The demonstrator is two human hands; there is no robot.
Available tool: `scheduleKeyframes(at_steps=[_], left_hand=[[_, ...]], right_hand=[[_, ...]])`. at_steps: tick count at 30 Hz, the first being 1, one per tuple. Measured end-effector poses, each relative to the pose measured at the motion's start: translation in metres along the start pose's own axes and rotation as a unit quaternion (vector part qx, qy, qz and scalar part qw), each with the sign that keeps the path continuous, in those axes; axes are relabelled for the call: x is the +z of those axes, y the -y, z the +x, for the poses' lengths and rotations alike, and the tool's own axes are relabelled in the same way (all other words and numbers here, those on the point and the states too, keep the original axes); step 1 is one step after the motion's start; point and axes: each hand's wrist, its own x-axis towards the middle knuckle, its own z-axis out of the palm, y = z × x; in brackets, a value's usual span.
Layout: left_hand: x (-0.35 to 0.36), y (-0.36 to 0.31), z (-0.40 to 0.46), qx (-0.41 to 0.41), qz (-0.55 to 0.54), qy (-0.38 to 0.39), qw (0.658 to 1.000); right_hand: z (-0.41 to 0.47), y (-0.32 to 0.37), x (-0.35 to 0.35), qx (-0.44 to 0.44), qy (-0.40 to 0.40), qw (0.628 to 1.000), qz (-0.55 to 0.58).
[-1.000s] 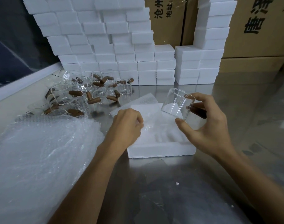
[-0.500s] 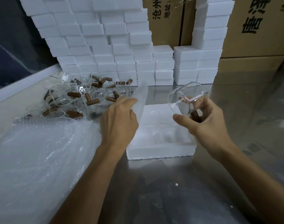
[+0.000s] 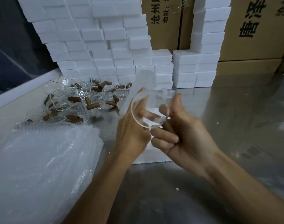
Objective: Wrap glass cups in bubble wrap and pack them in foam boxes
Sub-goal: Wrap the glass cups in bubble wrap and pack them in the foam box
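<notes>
Right hand (image 3: 185,139) curled round a clear glass cup (image 3: 151,109), thumb up along the far side, fingers folded below the rim; cup lifted off the grey metal surface (image 3: 235,126), tilted with its open mouth toward the camera. Left hand (image 3: 133,133) close against the cup's left side, fingers behind the glass, pinching a translucent sheet of bubble wrap (image 3: 138,89) that stands up behind the cup; grip partly hidden, probably thumb against fingers. Directly beneath both hands, an open white foam box (image 3: 151,156) flat on the surface, mostly covered. At lower left, a thick stack of clear bubble wrap sheets (image 3: 41,167). Beyond it, a cluster of clear glass cups with brown wooden handles (image 3: 83,101). At the back, a wall of stacked white foam boxes (image 3: 97,46), brown printed cardboard cartons (image 3: 251,29) behind
</notes>
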Motion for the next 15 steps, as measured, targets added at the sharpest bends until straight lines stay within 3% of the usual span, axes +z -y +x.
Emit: scheduleKeyframes(at_steps=[1,5,8,12,15], left_hand=[[0.002,0.000,-0.001,-0.003,-0.024,0.015,1.000],[0.005,-0.010,0.002,0.053,-0.126,-0.096,0.986],[0.005,-0.014,0.003,0.064,-0.199,-0.088,0.974],[0.004,-0.011,0.002,0.038,-0.198,-0.078,0.976],[0.004,-0.011,0.000,0.071,-0.151,-0.068,0.984]], right_hand=[[0.003,-0.002,0.003,-0.013,-0.002,1.000,-0.004],[0.010,-0.003,-0.002,-0.059,-0.042,0.997,-0.017],[0.013,-0.002,-0.014,-0.068,-0.062,0.996,-0.002],[0.015,0.001,-0.026,-0.079,-0.083,0.992,-0.060],[0.016,-0.001,-0.034,-0.066,-0.137,0.977,-0.147]])
